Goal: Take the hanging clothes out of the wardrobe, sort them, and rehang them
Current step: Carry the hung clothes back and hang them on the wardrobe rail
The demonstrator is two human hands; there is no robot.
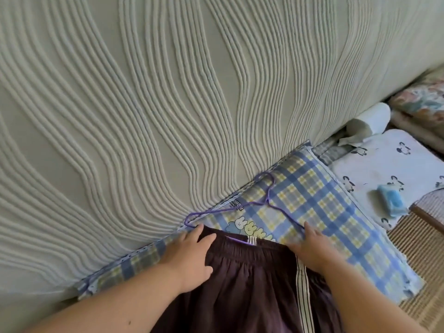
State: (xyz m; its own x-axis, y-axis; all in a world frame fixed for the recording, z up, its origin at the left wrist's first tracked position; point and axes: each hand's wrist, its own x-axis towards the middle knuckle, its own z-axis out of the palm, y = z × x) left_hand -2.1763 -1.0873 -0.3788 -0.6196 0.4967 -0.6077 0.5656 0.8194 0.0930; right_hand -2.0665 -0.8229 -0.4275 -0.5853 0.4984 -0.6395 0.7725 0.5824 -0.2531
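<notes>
A dark purple garment (249,284) with an elastic waistband and a white striped side band lies on a blue and yellow plaid cloth (319,203). A thin purple hanger (265,200) rests at its waistband, hook pointing away from me, its lower bar tucked into the waistband. My left hand (189,258) lies flat on the waistband's left end, fingers spread beside the hanger's left tip. My right hand (312,248) presses on the waistband's right end, touching the hanger's right arm. Whether either hand pinches the fabric is unclear.
A pale green bedspread (144,104) with raised wavy cords fills most of the view. At the right sit a white pillow with small animal prints (384,169), a blue packet (391,200), a white roll (367,121), a floral pillow (422,97) and a woven mat (425,260).
</notes>
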